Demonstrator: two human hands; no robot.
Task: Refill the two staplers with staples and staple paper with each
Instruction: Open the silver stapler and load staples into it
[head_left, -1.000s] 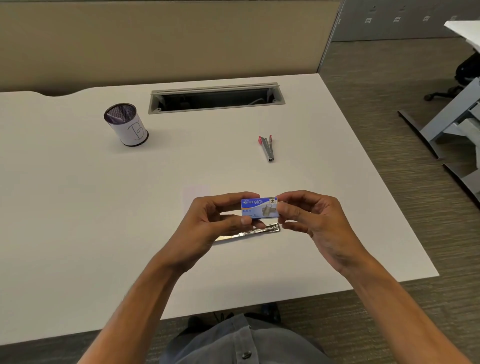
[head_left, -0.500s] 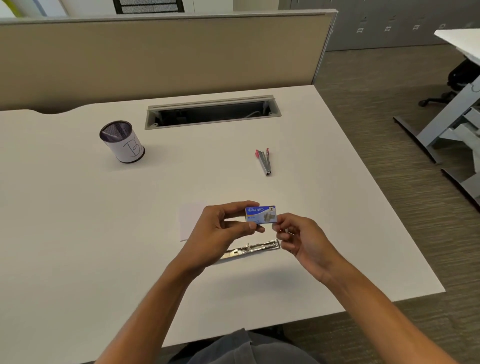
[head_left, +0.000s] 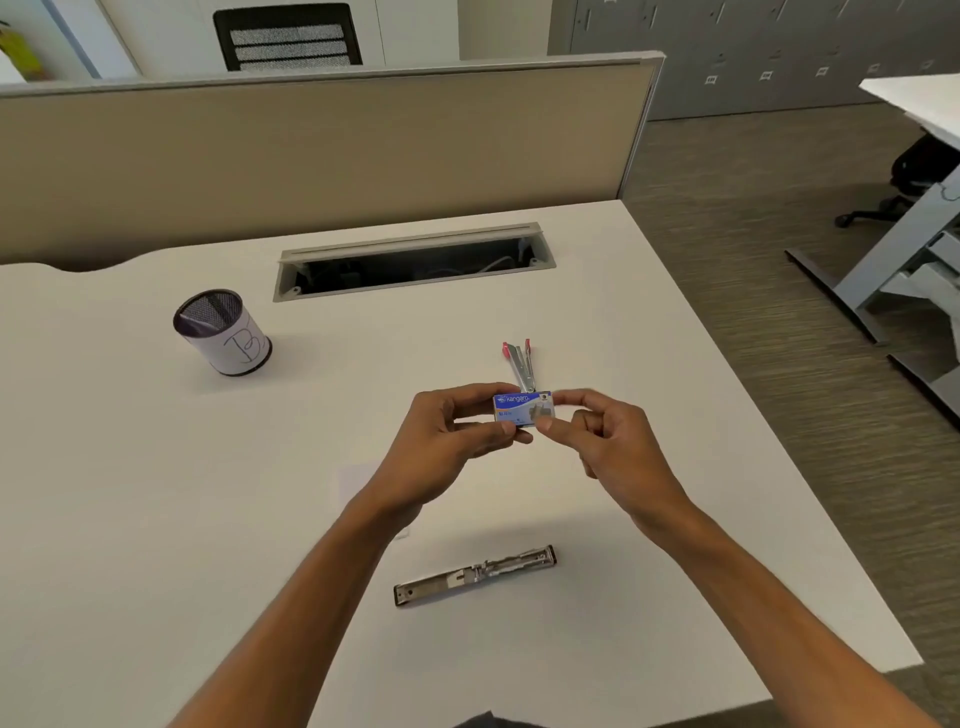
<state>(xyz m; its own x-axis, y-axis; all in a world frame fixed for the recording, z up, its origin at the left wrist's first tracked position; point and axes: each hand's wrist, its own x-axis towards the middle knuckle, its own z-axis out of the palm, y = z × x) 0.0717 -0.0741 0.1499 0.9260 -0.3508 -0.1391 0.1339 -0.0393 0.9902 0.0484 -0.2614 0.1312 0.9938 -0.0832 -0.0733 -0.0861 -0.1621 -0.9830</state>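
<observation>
A small blue staple box (head_left: 522, 408) is held above the white desk (head_left: 156, 519). My left hand (head_left: 447, 441) pinches its left end between thumb and fingers. My right hand (head_left: 608, 441) pinches its right end with thumb and forefinger. A silver stapler (head_left: 475, 574) lies opened out flat on the desk, nearer to me than the hands. A second stapler with red ends (head_left: 519, 364) lies open just beyond the box. A white slip of paper (head_left: 356, 480) lies mostly hidden under my left forearm.
A mesh pen cup with a white label (head_left: 223, 332) stands at the left. A cable slot (head_left: 413, 262) is cut into the desk's far side, before a beige partition (head_left: 311, 156). The desk's right edge drops to carpet; another desk frame (head_left: 883, 260) stands far right.
Both hands, with the staple box, now appear farther from me, near the red stapler. The view has tilted up, so the silver stapler shows fully below the hands.
</observation>
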